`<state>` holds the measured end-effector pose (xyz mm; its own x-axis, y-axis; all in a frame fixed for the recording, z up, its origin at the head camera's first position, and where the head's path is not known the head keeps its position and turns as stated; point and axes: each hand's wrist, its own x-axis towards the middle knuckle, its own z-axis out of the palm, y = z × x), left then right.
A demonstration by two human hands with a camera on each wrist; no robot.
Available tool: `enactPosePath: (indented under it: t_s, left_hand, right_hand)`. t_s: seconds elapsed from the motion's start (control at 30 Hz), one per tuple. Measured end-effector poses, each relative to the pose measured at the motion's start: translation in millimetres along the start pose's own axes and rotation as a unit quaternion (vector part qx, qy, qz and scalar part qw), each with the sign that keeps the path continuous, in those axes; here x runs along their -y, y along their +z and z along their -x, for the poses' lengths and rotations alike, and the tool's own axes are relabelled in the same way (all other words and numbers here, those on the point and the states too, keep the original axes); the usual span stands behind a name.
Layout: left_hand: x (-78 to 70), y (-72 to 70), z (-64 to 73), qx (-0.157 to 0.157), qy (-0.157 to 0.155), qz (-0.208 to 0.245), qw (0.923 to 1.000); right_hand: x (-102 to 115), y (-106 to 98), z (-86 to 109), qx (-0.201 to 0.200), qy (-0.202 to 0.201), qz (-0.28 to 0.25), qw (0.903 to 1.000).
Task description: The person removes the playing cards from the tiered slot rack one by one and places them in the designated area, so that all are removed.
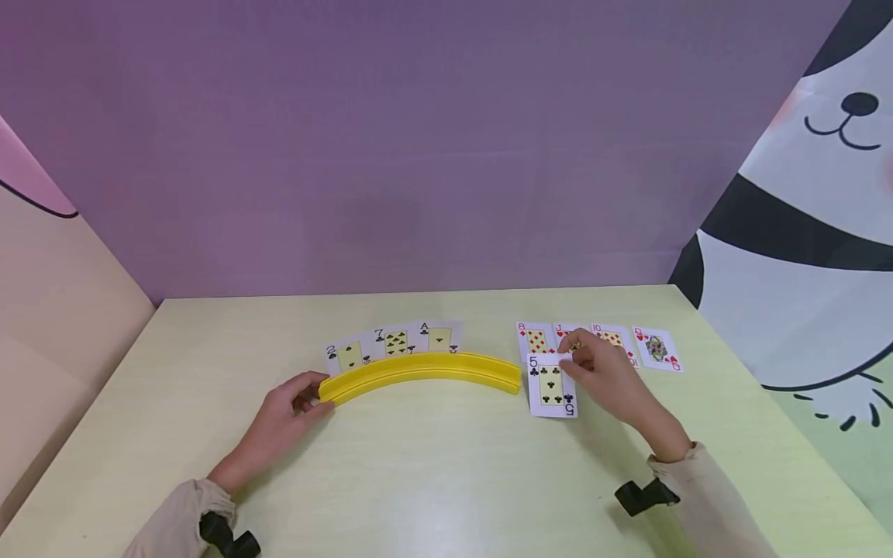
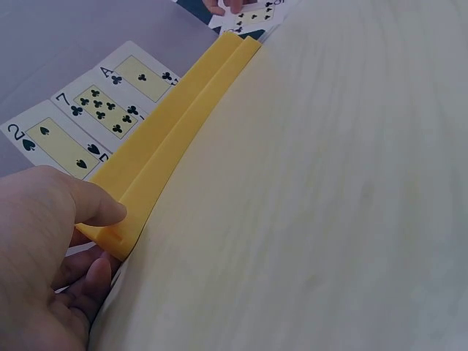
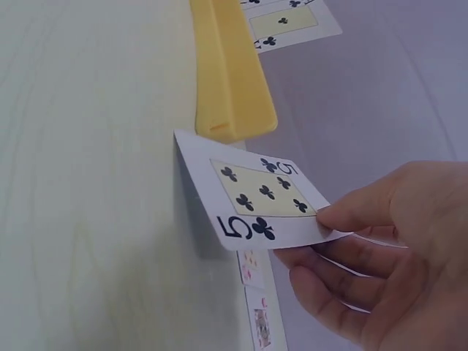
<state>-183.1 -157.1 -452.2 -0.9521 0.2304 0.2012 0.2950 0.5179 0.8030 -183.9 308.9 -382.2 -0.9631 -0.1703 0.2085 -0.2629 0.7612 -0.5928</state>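
A curved yellow card holder (image 1: pixel 418 367) lies across the middle of the table. Three cards stand in its slot: a two of spades (image 2: pixel 58 146), a seven of clubs (image 2: pixel 99 111) and an ace of clubs (image 2: pixel 144 77). My left hand (image 1: pixel 289 407) grips the holder's left end, thumb on the near side in the left wrist view. At the holder's right end, my right hand (image 1: pixel 614 384) pinches a five of clubs (image 3: pixel 256 194) by its edge between thumb and fingers. The card is face up and tilted, above the table in the right wrist view.
A row of red cards lies face up at the back right, partly behind the right hand: an eight of diamonds (image 1: pixel 536 339), a jack (image 1: pixel 568 329), a ten of diamonds (image 1: pixel 612 337) and a queen of hearts (image 1: pixel 657 349). A purple wall (image 1: pixel 418 155) rises behind the table (image 1: pixel 418 480).
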Motion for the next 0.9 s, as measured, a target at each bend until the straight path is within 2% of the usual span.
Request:
enactPosePath:
  t_s: [0.23, 0.53, 0.9]
  left_hand:
    - [1.2, 0.1, -0.5, -0.002, 0.005, 0.000, 1.0000]
    - [2.2, 1.0, -0.2, -0.004, 0.008, 0.000, 1.0000]
    - [-1.2, 0.2, 0.8, -0.002, 0.000, 0.004, 1.0000]
  right_hand:
    - [-11.6, 8.8, -2.6, 0.022, 0.009, 0.030, 0.9993]
    - [-20.6, 17.4, -1.9, 0.031, 0.005, 0.060, 0.9977]
    - [-23.2, 19.2, -2.1, 0.052, 0.026, 0.057, 0.9966]
